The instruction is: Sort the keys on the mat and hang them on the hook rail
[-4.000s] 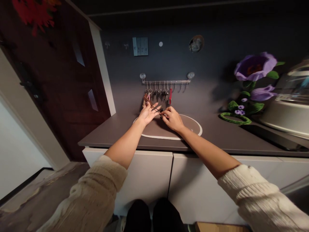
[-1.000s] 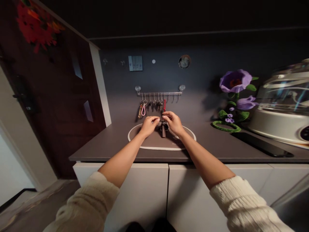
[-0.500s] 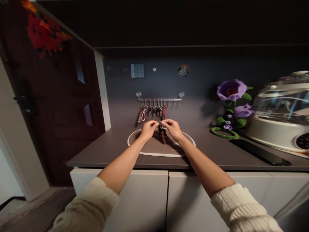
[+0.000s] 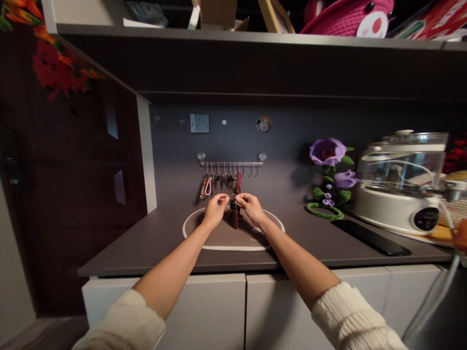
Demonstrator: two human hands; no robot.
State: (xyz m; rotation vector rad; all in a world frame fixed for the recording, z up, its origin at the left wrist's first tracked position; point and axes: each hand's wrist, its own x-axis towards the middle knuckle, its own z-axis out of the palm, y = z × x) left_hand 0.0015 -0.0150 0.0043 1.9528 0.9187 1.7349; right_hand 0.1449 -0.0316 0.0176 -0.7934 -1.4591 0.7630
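Note:
My left hand [image 4: 216, 210] and my right hand [image 4: 250, 208] pinch opposite sides of a thin metal key ring, fingertips closed. From the ring hangs a bunch of keys [image 4: 234, 206] with a brown strip-like fob [image 4: 235, 218], held just above the oval mat [image 4: 215, 246]. Behind my hands, a clear hook rail [image 4: 233, 164] is fixed to the wall. Several key sets hang from its left and middle hooks, among them a pink loop strap [image 4: 208, 186] and a red key holder [image 4: 239, 182]. The hooks at its right end carry nothing.
A black phone [image 4: 372, 237] lies on the counter [image 4: 138, 243] to the right. Beyond it stand purple crocheted flowers [image 4: 327, 152] and a white appliance with a clear cover [image 4: 394, 204]. An overhead shelf [image 4: 233, 39] holds boxes and a pink bag. A dark door [image 4: 91, 194] is at left.
My view has tilted up and turned slightly right, bringing the shelf contents into sight. Both hands keep their pinch on the key ring, and the brown fob now hangs straighter.

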